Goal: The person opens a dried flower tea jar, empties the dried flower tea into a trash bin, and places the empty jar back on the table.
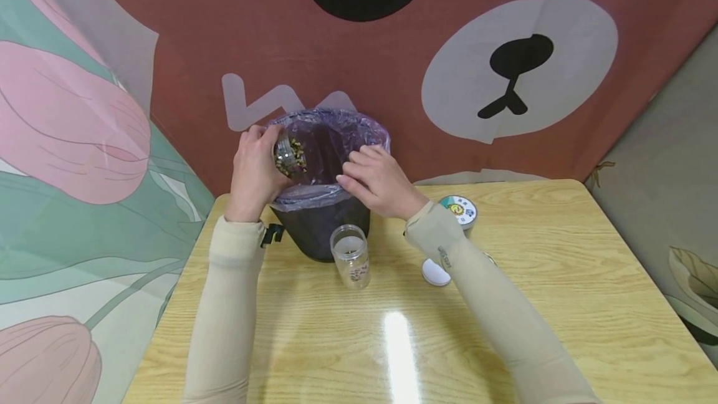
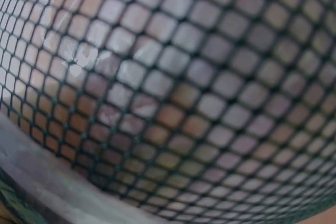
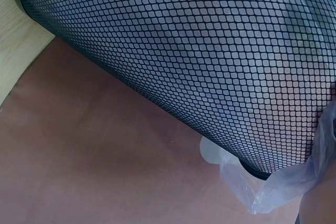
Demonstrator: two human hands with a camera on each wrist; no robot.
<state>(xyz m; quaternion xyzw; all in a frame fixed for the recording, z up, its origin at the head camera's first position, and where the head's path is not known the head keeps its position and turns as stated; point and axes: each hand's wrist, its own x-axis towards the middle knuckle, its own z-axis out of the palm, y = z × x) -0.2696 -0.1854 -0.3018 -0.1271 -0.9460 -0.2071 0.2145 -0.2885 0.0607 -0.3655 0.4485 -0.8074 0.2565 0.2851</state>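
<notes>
Left hand (image 1: 255,170) is gripping a small clear jar of mixed bits (image 1: 288,154), tilting it over the black mesh bin with purple liner (image 1: 328,229); right hand (image 1: 378,182), fingers relaxed, is resting on the bin's rim; empty clear jar (image 1: 350,255) is standing just beside the bin on the wooden table (image 1: 561,304)

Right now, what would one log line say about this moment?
left hand: tips jar over bin | right hand: rests on bin rim | empty jar: upright on table

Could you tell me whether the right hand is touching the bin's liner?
Touching. The head view shows the right hand resting on the purple liner at the rim of the bin, fingers lying on the plastic with no gap.
</notes>
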